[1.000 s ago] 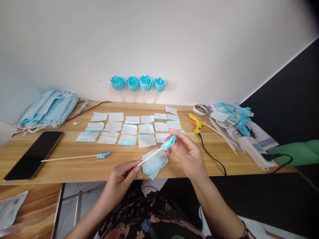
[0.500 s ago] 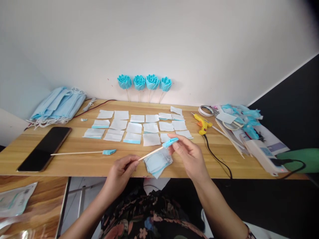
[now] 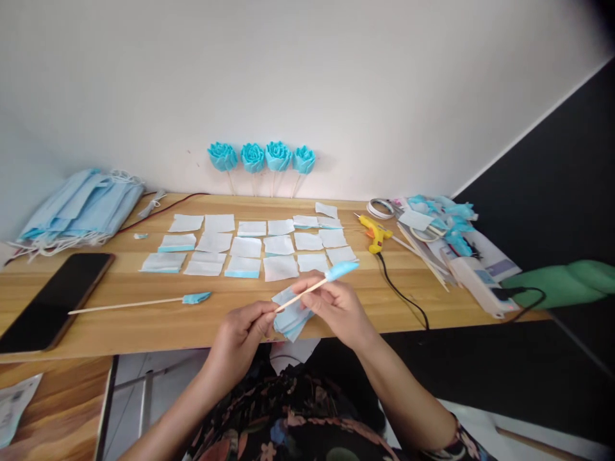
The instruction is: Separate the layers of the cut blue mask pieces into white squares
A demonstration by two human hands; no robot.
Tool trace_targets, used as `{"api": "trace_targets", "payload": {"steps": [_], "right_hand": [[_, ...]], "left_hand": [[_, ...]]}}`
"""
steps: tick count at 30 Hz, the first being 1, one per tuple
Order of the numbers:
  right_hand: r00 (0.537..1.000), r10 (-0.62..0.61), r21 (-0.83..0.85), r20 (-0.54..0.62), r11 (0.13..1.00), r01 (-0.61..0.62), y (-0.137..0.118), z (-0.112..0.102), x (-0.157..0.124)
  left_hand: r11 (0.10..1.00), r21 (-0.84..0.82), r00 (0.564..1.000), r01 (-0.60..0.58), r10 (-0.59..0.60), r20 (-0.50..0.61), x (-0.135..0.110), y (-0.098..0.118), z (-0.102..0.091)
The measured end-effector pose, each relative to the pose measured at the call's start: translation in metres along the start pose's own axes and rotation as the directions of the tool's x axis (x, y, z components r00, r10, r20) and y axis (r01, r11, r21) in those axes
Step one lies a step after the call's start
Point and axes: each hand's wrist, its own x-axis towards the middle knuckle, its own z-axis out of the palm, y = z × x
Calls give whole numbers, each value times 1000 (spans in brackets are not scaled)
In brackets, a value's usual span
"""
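My left hand (image 3: 247,330) pinches the lower end of a thin wooden stick (image 3: 298,298), which slants up to the right. A blue piece of fabric (image 3: 342,270) is wrapped around the stick's upper end. My right hand (image 3: 334,304) has its fingers closed around the stick just below that blue wrap. Beneath my hands lies a pile of cut blue and white squares (image 3: 288,323), partly hidden by the right hand. To the left, a second stick (image 3: 127,305) with a blue wrapped tip (image 3: 196,298) rests on the table.
Several pale squares (image 3: 214,242) lie in rows. Blue fabric roses (image 3: 252,157) lean against the wall. Stacked masks (image 3: 81,208) and a phone (image 3: 55,301) are left. A yellow glue gun (image 3: 373,234), tape roll (image 3: 380,209), blue scraps (image 3: 456,237) and power strip (image 3: 475,286) are right.
My right hand has slid from the blue tip down onto the stick, leaving the wrap exposed. The view has shifted slightly to the right.
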Motion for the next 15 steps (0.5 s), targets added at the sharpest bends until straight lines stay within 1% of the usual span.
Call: {"api": "trace_targets", "payload": {"steps": [1, 2, 3, 4, 5, 6, 7, 8, 9, 10, 11, 12, 14, 15], "right_hand": [[1000, -13, -17, 26, 1000, 14, -5, -1, -2], [999, -24, -38, 24, 999, 25, -10, -4, -4], [999, -30, -63, -10, 998, 30, -17, -10, -6], [997, -32, -102, -72, 994, 24, -24, -20, -8], [983, -50, -142, -177, 990, 25, -31, -34, -10], [958, -82, -198, -276, 980, 27, -37, -50, -12], [919, -128, -269, -374, 963, 24, -42, -68, -14], [875, -160, -353, -458, 936, -13, -45, -86, -17], [837, -176, -444, -518, 892, -87, -46, -106, -19], [818, -178, -540, -547, 822, -182, -45, -124, -20], [805, -182, -627, -565, 729, -274, -42, -142, -22], [781, -208, -695, -590, 623, -359, -38, -159, -24], [740, -244, -759, -627, 408, -508, -25, -189, -29], [717, -250, -753, -651, 334, -567, -18, -203, -31]], "left_hand": [[1000, -11, 1000, -14, 14, 22, 2, 3, 4], [999, -19, 999, -25, 26, 34, 4, 4, 6], [999, -24, 999, -34, 35, 33, 5, 5, 8], [999, -26, 999, -38, 38, 20, 5, 3, 8], [999, -26, 999, -34, 34, 1, 5, 0, 7], [999, -27, 999, -26, 26, -21, 4, -4, 5], [1000, -26, 999, -12, 11, -41, 3, -9, 2], [1000, -26, 998, 5, -6, -59, 1, -15, 0], [999, -27, 997, 22, -24, -79, -1, -20, -3], [999, -35, 994, 40, -44, -103, -3, -24, -5], [997, -52, 989, 61, -67, -132, -4, -28, -6], [995, -68, 983, 79, -89, -161, -5, -30, -6], [987, -114, 965, 116, -139, -221, -6, -32, -5], [981, -143, 953, 133, -166, -252, -7, -33, -4]]}}
